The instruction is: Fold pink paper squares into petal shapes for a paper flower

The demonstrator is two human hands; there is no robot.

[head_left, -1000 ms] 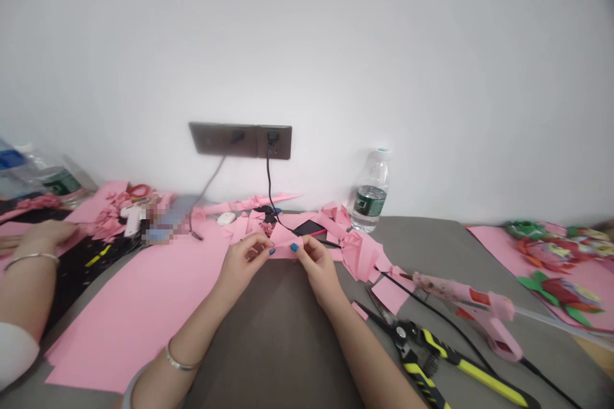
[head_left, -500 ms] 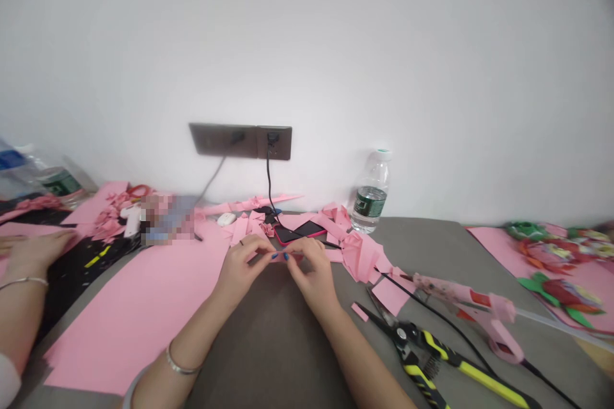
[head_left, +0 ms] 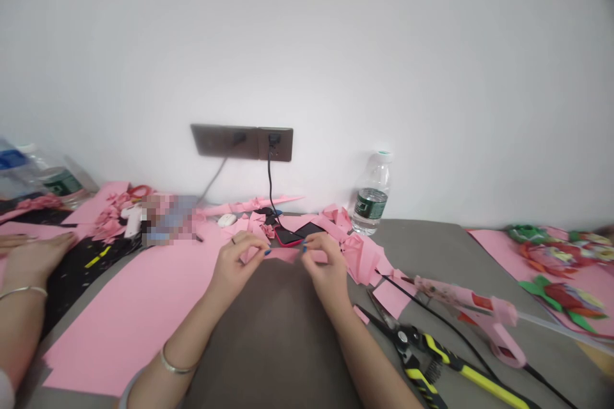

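A narrow strip of pink paper [head_left: 284, 255] stretches between my two hands, above the grey table. My left hand [head_left: 238, 261] pinches near its left end, thumb and forefinger pressed together. At the other end my right hand [head_left: 325, 263] has thumb and forefinger curled round the paper. Just beyond lies a phone [head_left: 288, 238] with a red edge, partly covered by pink paper. A folded pink paper piece [head_left: 361, 257] rests to the right of my right hand.
Shears [head_left: 407, 345] and a pink glue gun [head_left: 472, 307] lie right. A water bottle [head_left: 371, 195] stands near the wall. Large pink sheets [head_left: 129, 313] lie left, beside another person's hands [head_left: 36, 262]. Paper flowers [head_left: 566, 297] lie far right on pink paper.
My hands have moved apart, the left one leftward and the right one rightward. More of the pink strip shows between them.
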